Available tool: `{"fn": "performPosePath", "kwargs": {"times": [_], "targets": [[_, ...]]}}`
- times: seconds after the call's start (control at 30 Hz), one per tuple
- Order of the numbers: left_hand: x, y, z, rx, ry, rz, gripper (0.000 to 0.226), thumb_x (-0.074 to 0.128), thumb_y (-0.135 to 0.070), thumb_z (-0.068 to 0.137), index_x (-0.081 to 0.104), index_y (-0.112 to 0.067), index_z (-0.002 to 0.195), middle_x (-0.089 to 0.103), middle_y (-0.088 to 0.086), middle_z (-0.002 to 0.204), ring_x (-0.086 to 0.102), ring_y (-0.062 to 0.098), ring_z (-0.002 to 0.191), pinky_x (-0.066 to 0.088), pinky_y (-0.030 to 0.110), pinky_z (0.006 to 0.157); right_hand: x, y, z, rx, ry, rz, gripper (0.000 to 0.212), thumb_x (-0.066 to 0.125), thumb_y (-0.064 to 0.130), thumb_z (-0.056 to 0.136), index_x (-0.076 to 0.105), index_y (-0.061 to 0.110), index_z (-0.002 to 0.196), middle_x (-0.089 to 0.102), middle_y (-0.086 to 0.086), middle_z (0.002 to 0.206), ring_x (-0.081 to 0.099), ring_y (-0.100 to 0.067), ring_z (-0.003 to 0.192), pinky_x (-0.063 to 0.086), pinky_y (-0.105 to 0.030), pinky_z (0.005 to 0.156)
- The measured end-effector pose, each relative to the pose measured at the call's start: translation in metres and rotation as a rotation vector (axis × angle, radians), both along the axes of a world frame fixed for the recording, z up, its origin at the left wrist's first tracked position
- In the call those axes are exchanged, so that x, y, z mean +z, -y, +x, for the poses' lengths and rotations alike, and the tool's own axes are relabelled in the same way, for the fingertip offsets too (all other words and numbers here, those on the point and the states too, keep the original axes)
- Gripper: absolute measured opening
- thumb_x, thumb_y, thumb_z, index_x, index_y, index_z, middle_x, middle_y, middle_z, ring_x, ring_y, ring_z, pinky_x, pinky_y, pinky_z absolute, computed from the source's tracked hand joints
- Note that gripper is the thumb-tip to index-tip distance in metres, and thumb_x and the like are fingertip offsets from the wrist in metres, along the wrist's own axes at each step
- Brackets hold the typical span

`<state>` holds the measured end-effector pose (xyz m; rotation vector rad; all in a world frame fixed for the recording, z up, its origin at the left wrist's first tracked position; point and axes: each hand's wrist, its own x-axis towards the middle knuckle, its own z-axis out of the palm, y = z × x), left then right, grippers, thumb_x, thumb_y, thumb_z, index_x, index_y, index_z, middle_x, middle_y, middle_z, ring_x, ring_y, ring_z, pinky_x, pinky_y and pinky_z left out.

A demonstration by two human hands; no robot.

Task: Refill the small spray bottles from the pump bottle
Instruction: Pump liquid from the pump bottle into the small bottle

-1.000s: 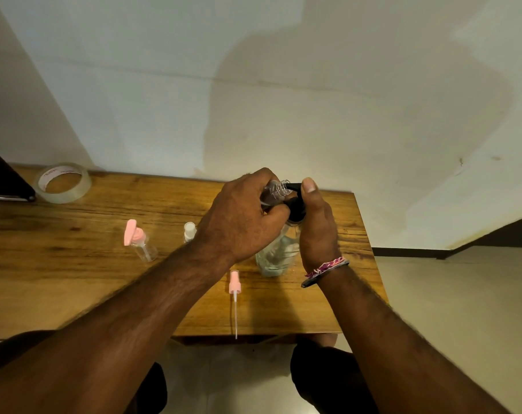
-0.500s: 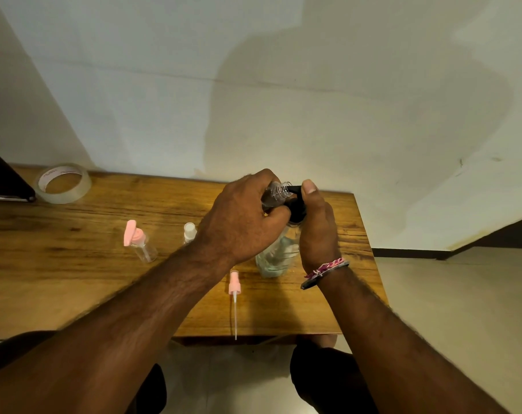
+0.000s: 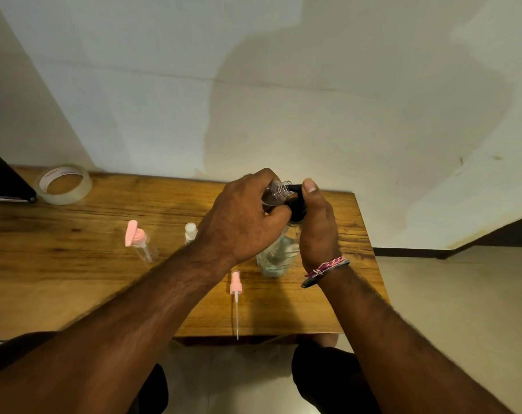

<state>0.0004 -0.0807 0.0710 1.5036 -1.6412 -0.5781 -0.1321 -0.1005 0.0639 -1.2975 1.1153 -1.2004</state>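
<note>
Fingers of my left hand [image 3: 244, 218] are curled tight around the small spray bottle [image 3: 277, 192], which I hold tilted, its long axis running up and to the right, so its open threaded neck meets the black spout of the pump bottle [image 3: 279, 252]. My right hand [image 3: 316, 222] wraps the pump's black head from the right side, thumb lying on top of it and the other fingers closed down around the collar. The two hands are touching across the pump, above the far right part of the wooden table [image 3: 74, 264].

What the coming press turns on, I judge, is that the spout tip sits inside the neck opening; from here I cannot tell whether it does or only lies against the rim.

The pump bottle stands upright on the table, clear, with liquid low in it. A loose pink spray head [image 3: 235, 289] with its dip tube lies near the front edge. Further left stand a capped small bottle [image 3: 190, 231] and a pink-topped one [image 3: 141, 245].
</note>
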Motion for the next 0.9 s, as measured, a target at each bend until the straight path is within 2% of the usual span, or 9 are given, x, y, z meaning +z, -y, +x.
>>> {"fn": "performPosePath", "kwargs": {"times": [0.13,0.2,0.37,0.53,0.77,0.9], "targets": [[0.0011,-0.0009,-0.0014,0.009,0.007,0.019,0.016,0.072,-0.023,0.086,0.059,-0.026,0.094,0.061,-0.011,0.081,0.058,0.009,0.074,0.038,0.026,0.061,0.0002,0.0001,-0.0003,-0.055,0.008,0.037,0.039,0.047,0.047,0.091,0.076,0.023,0.081,0.075,0.008,0.073,0.069,0.001,0.074,0.052,-0.015,0.065],[0.001,-0.0011,-0.0016,0.013,0.014,0.02,0.017,0.072,-0.023,0.086,0.058,-0.028,0.093,0.06,-0.012,0.08,0.057,0.008,0.073,0.037,0.025,0.06,-0.001,0.0003,-0.0005,-0.06,0.003,0.036,0.038,0.044,0.043,0.091,0.075,0.023,0.08,0.075,0.009,0.072,0.068,0.002,0.073,0.051,-0.014,0.064],[0.0014,-0.0009,-0.002,0.01,-0.008,0.005,0.013,0.071,-0.023,0.087,0.061,-0.025,0.096,0.064,-0.008,0.083,0.06,0.013,0.075,0.041,0.027,0.062,0.0015,-0.0009,-0.0015,-0.001,-0.012,0.0,0.045,0.042,0.049,0.097,0.077,0.021,0.089,0.078,0.003,0.081,0.072,-0.006,0.082,0.052,-0.015,0.069],[0.0024,-0.0014,-0.0022,0.016,-0.013,0.001,0.013,0.071,-0.023,0.087,0.061,-0.025,0.095,0.063,-0.011,0.082,0.058,0.009,0.074,0.038,0.024,0.06,0.0028,-0.0027,-0.0016,0.012,-0.021,0.001,0.045,0.039,0.049,0.098,0.077,0.026,0.09,0.079,0.003,0.085,0.074,-0.007,0.086,0.053,-0.015,0.072],[0.0031,-0.0016,-0.0019,0.01,-0.014,0.007,0.013,0.072,-0.023,0.089,0.063,-0.024,0.098,0.063,-0.011,0.083,0.059,0.008,0.074,0.039,0.024,0.06,0.0035,-0.0022,-0.0012,0.006,-0.016,-0.007,0.049,0.044,0.061,0.091,0.078,0.026,0.088,0.079,0.0,0.087,0.074,-0.01,0.087,0.054,-0.018,0.073],[0.0028,-0.0015,-0.0037,0.005,-0.002,0.013,0.015,0.072,-0.022,0.088,0.063,-0.023,0.1,0.064,-0.01,0.085,0.06,0.009,0.075,0.04,0.023,0.06,0.0044,-0.0027,-0.0011,-0.021,-0.011,0.021,0.043,0.043,0.048,0.096,0.077,0.026,0.081,0.077,0.006,0.079,0.072,-0.003,0.08,0.053,-0.015,0.068]]}}
